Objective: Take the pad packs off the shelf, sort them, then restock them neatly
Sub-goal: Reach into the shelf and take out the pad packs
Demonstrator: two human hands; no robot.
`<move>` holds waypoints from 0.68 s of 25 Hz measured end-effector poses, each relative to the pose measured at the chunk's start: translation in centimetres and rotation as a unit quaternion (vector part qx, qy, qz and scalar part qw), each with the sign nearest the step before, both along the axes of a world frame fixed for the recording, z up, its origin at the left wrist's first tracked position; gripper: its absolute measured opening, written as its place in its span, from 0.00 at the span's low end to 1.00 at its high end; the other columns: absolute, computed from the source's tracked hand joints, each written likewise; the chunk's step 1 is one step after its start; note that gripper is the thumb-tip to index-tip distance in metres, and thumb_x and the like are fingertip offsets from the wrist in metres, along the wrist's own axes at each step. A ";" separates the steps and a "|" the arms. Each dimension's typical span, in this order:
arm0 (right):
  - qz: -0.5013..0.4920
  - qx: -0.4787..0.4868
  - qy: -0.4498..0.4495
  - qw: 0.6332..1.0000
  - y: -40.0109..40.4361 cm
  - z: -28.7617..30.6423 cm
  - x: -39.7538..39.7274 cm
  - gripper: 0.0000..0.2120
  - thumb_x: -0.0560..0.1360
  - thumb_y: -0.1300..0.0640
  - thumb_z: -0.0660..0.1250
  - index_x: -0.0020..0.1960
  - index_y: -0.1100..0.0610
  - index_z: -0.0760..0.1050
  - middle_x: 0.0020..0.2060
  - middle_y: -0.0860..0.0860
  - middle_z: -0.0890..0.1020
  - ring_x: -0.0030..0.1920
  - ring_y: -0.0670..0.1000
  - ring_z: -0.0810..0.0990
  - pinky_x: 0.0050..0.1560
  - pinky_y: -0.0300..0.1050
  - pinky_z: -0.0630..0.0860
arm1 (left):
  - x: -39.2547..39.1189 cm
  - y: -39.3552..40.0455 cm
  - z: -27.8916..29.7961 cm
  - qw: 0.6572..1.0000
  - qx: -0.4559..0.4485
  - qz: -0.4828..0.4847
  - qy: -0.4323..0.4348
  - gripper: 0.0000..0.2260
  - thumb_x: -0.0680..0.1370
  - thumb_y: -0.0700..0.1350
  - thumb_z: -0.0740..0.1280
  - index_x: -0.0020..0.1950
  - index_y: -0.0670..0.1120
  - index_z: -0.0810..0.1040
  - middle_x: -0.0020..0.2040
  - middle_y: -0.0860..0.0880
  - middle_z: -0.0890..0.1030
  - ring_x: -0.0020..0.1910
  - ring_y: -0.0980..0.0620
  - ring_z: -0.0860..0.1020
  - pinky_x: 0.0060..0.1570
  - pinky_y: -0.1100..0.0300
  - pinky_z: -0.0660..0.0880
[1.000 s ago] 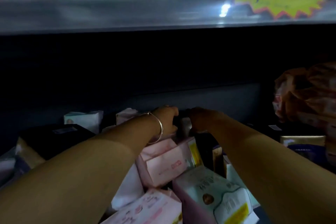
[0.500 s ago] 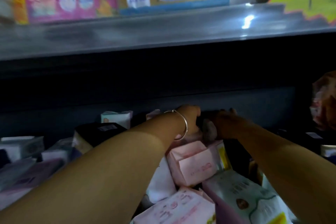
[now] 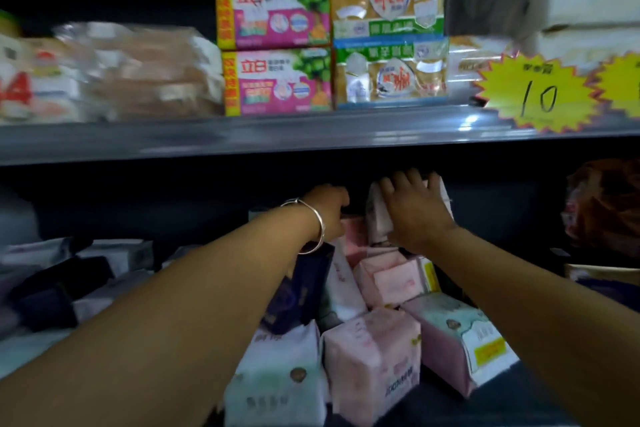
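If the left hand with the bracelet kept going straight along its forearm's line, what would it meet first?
Probably the dark back wall of the lower shelf. The left hand points into shadow above the pink pad packs, left of the pale pack gripped by the right hand; depth is unclear.

Pad packs heaped on the lower shelf [image 3: 540,399]

Pink pack [image 3: 372,362] and white pack [image 3: 277,378] upright in front, dark navy pack [image 3: 301,291] tilted behind, pale pack [image 3: 377,215] raised at the back.

Left hand [image 3: 329,210] fingertips lost in shadow; grip unreadable. Left-side packs [image 3: 138,73] blurred; second price tag [image 3: 623,87] cut off.
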State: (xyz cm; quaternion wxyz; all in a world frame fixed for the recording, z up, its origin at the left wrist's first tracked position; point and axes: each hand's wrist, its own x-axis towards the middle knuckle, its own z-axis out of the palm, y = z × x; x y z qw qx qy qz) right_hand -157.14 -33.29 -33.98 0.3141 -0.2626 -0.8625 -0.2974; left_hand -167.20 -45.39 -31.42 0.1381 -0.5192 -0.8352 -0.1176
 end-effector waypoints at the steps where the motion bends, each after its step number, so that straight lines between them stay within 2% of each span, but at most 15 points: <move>1: 0.004 -0.007 -0.021 1.000 -1.8 0.1 0.3 0.39 0.57 0.46 0.78 0.62 0.59 0.69 0.55 0.59 0.74 0.57 0.60 0.72 0.60 0.59 0.66 | 0.2 -1.5 -0.1 1.000 0.009 0.003 0.006 0.24 0.74 0.43 0.69 0.69 0.43 0.68 0.67 0.42 0.70 0.64 0.45 0.71 0.61 0.61 0.69; 2: 0.009 -0.002 -0.019 1.000 -3.0 0.0 0.4 0.36 0.63 0.48 0.75 0.65 0.59 0.65 0.59 0.59 0.70 0.61 0.61 0.68 0.63 0.58 0.62 | 0.4 -2.9 -0.3 1.000 0.018 0.010 0.011 0.24 0.74 0.45 0.69 0.68 0.43 0.69 0.66 0.42 0.70 0.64 0.44 0.71 0.62 0.60 0.69; 3: 0.012 0.002 -0.007 1.000 -4.3 0.1 0.6 0.34 0.65 0.50 0.74 0.65 0.59 0.64 0.60 0.59 0.70 0.61 0.61 0.67 0.64 0.58 0.62 | 0.4 -4.4 -0.4 0.999 0.026 0.019 0.019 0.24 0.74 0.48 0.69 0.68 0.44 0.68 0.66 0.42 0.69 0.65 0.43 0.69 0.63 0.57 0.68; 4: 0.008 0.016 0.012 1.000 -5.6 0.3 0.8 0.33 0.62 0.53 0.76 0.62 0.60 0.67 0.56 0.59 0.72 0.57 0.62 0.70 0.61 0.59 0.65 | 0.2 -5.9 -0.6 0.999 0.034 0.031 0.028 0.24 0.74 0.49 0.69 0.69 0.45 0.68 0.67 0.43 0.68 0.66 0.43 0.67 0.64 0.55 0.67; 6: -0.001 0.027 0.023 0.999 -7.6 0.6 0.6 0.34 0.47 0.58 0.81 0.50 0.61 0.75 0.44 0.61 0.77 0.45 0.62 0.76 0.49 0.58 0.73 | -0.2 -8.7 -1.0 0.996 0.062 0.051 0.032 0.24 0.75 0.49 0.68 0.68 0.47 0.68 0.67 0.45 0.67 0.67 0.43 0.64 0.64 0.51 0.64; 7: 0.016 0.036 0.034 0.999 -8.7 0.9 0.0 0.35 0.42 0.59 0.81 0.47 0.62 0.76 0.41 0.62 0.77 0.42 0.63 0.77 0.46 0.58 0.74 | -0.7 -10.4 -1.2 0.995 0.075 0.061 0.031 0.23 0.75 0.49 0.67 0.68 0.47 0.68 0.66 0.46 0.67 0.67 0.43 0.64 0.63 0.50 0.64; 8: 0.026 0.025 0.036 0.999 -9.8 1.3 -0.7 0.36 0.42 0.59 0.81 0.48 0.63 0.76 0.41 0.62 0.77 0.43 0.64 0.77 0.46 0.60 0.74 | -1.2 -12.1 -1.4 0.994 0.082 0.071 0.029 0.22 0.75 0.49 0.67 0.68 0.47 0.68 0.66 0.45 0.67 0.67 0.43 0.64 0.63 0.50 0.64; 10: 0.021 0.030 0.034 0.999 -12.1 2.1 -2.3 0.41 0.53 0.57 0.81 0.62 0.63 0.71 0.55 0.63 0.75 0.56 0.66 0.74 0.56 0.67 0.69 | -2.7 -15.4 -2.0 0.992 0.074 0.098 0.022 0.22 0.75 0.49 0.66 0.68 0.47 0.68 0.66 0.45 0.67 0.67 0.43 0.64 0.64 0.49 0.64; 12: 0.042 0.019 0.034 0.998 -13.7 2.6 -4.1 0.43 0.68 0.55 0.74 0.74 0.60 0.54 0.69 0.61 0.63 0.69 0.66 0.60 0.68 0.67 0.56 | -4.6 -18.4 -2.7 0.990 0.053 0.130 0.015 0.23 0.75 0.49 0.66 0.69 0.46 0.67 0.67 0.45 0.67 0.68 0.43 0.64 0.64 0.48 0.63; 14: 0.052 0.003 0.029 0.998 -14.7 3.0 -5.7 0.43 0.73 0.56 0.68 0.76 0.59 0.43 0.73 0.60 0.55 0.73 0.64 0.52 0.71 0.63 0.50 | -6.7 -20.7 -3.3 0.987 0.040 0.158 0.008 0.22 0.76 0.47 0.65 0.69 0.46 0.66 0.67 0.45 0.66 0.68 0.43 0.64 0.65 0.48 0.63; 17: 0.071 -0.004 0.010 0.997 -16.6 3.4 -8.4 0.43 0.74 0.56 0.66 0.77 0.59 0.41 0.75 0.59 0.52 0.74 0.63 0.49 0.72 0.62 0.48 | -10.0 -23.1 -3.8 0.983 0.035 0.180 -0.011 0.23 0.76 0.47 0.66 0.69 0.47 0.66 0.68 0.45 0.66 0.68 0.43 0.63 0.65 0.48 0.63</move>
